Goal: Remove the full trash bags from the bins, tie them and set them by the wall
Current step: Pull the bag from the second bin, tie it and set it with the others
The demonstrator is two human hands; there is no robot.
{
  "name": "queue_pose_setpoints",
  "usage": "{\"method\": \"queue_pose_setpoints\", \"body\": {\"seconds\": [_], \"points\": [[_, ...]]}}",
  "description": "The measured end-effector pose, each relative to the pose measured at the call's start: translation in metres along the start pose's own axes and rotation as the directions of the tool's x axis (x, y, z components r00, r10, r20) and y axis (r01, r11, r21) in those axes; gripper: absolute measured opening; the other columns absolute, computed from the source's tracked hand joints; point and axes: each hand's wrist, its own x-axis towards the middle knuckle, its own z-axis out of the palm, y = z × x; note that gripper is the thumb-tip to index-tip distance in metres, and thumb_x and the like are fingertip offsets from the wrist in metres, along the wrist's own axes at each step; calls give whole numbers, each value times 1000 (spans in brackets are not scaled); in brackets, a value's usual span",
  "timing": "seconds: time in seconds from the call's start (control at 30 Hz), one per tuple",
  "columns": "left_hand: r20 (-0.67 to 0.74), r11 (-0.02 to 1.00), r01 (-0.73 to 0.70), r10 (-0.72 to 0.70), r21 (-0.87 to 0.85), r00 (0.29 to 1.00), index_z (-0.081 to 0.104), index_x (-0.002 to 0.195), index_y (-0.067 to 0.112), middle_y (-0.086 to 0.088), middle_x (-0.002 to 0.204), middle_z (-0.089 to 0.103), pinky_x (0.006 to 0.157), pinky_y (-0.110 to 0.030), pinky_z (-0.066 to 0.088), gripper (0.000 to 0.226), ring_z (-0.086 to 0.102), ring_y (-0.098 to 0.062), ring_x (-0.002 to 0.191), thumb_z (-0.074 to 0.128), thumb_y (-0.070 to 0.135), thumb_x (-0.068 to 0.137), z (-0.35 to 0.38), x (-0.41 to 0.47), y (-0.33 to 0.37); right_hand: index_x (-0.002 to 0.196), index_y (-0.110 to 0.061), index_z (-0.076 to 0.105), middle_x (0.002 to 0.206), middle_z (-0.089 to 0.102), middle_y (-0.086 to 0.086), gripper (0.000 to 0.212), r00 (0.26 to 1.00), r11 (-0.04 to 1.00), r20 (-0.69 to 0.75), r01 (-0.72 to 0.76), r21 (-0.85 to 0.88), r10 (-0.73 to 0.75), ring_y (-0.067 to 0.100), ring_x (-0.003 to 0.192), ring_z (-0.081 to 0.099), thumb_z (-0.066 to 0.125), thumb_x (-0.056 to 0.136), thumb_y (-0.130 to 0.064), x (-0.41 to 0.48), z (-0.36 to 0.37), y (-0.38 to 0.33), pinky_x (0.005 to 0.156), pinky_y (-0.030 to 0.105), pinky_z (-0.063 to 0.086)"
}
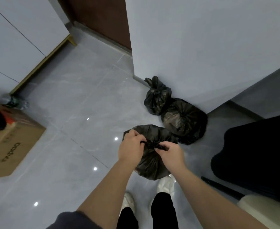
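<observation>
A full black trash bag [150, 164] sits on the floor just in front of my feet. My left hand [130, 147] pinches one strand of its gathered neck, and my right hand [169, 153] pinches the other strand, with a knot between them. Two more black trash bags stand tied against the white wall: a small bag [156, 96] with knotted ears, and a larger round bag [185, 119] beside it, nearer to me.
A cardboard box [12, 144] stands on the grey tiled floor at the left. White cabinets [17, 38] line the far left, with a brown door [101, 19] behind. A dark bulky object [258, 154] and a pale seat edge [264, 207] lie at the right.
</observation>
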Motion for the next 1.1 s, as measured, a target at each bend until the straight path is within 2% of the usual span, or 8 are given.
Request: {"method": "queue_pose_setpoints", "body": {"seconds": [0.1,0.17,0.33,0.47,0.63,0.9,0.97,1.1], "points": [[44,1000,24,-24,-5,999,69,101,24,3,113,50,80,-30,48,19,48,-16,107,53,19,91,28,39,6,88,-18,75,79,70,-7,8,997,997,-15,-74,18,74,14,83,65,71,81,-22,40,-3,18,73,25,47],[86,999,39,-39,-1,996,69,101,23,2,113,49,79,-30,47,20,49,-16,106,53,19,91,45,61,6,84,-19,75,78,71,-6,6,992,991,-9,-126,36,126,17,84,66,71,81,-22,65,-2,32,76,28,50],[198,999,53,-54,12,979,68,101,24,0,113,49,77,-30,47,19,55,-20,99,53,19,91,93,119,-6,93,-16,75,88,73,-1,15,967,965,-34,-249,83,253,20,91,66,72,81,-24,119,16,66,84,31,51],[225,998,59,-64,29,972,68,103,21,-3,115,51,75,-24,39,21,57,-21,97,50,17,92,131,161,-24,99,-17,74,95,72,-1,19,948,949,-64,-307,67,311,19,94,64,69,83,-26,162,38,91,78,24,44],[256,997,43,-57,60,965,68,104,21,-6,116,52,85,-30,44,21,56,-24,100,51,16,91,176,203,-48,98,-17,74,95,73,0,19,940,940,-68,-330,82,336,20,93,65,69,82,-27,211,64,124,81,27,48],[262,997,61,-72,50,962,68,101,21,-8,113,54,91,-34,44,20,56,-24,101,52,16,90,220,238,-53,90,-21,74,90,72,-1,13,911,907,-98,-378,184,400,20,89,65,69,82,-28,258,73,154,83,31,51],[257,998,56,-62,32,965,68,100,21,-7,112,55,93,-33,43,18,55,-23,103,53,15,90,228,244,-54,91,-21,75,91,72,-1,13,906,902,-108,-383,200,409,21,89,65,69,81,-28,265,72,159,83,31,51],[242,999,31,-23,-28,970,67,104,18,-7,113,58,92,-27,40,19,55,-23,106,57,13,88,242,251,-57,79,-23,74,87,73,1,6,893,878,-109,-395,271,436,23,89,66,70,80,-26,273,74,167,87,40,54]]}}
